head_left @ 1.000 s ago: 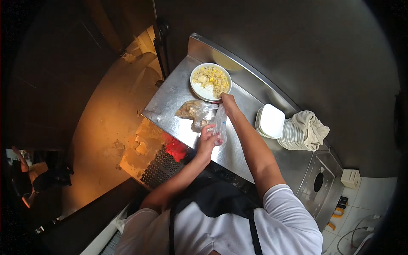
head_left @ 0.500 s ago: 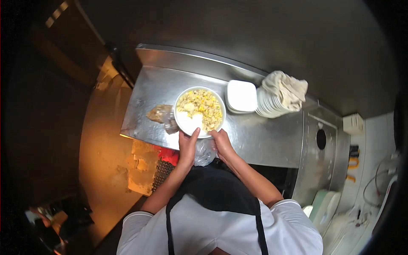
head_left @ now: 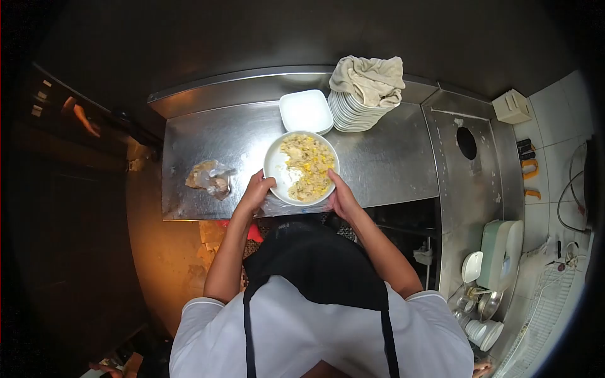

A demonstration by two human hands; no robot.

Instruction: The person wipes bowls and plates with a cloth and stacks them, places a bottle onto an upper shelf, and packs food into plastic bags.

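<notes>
A round white bowl point(head_left: 274, 165) of yellowish rice-like food point(head_left: 309, 165) is held level over the front part of the steel counter point(head_left: 384, 167). My left hand point(head_left: 257, 192) grips its left rim, thumb on top. On the right rim my right hand point(head_left: 343, 196) has its thumb over the edge. Clear plastic point(head_left: 287, 209) shows under the bowl between my hands. Left of my left hand lies a clear bag point(head_left: 211, 179) with brownish contents.
Square white dishes point(head_left: 306, 111) and a stack of plates point(head_left: 358, 114) under a beige cloth point(head_left: 372, 79) stand at the back. A counter hole point(head_left: 466, 143) and more dishes point(head_left: 483, 334) are at right. Another person's hand point(head_left: 88, 123) shows at upper left.
The bowl has come off the counter into both my hands and shifted right, away from the brownish bag. The view has turned, and another person's hand now shows at upper left.
</notes>
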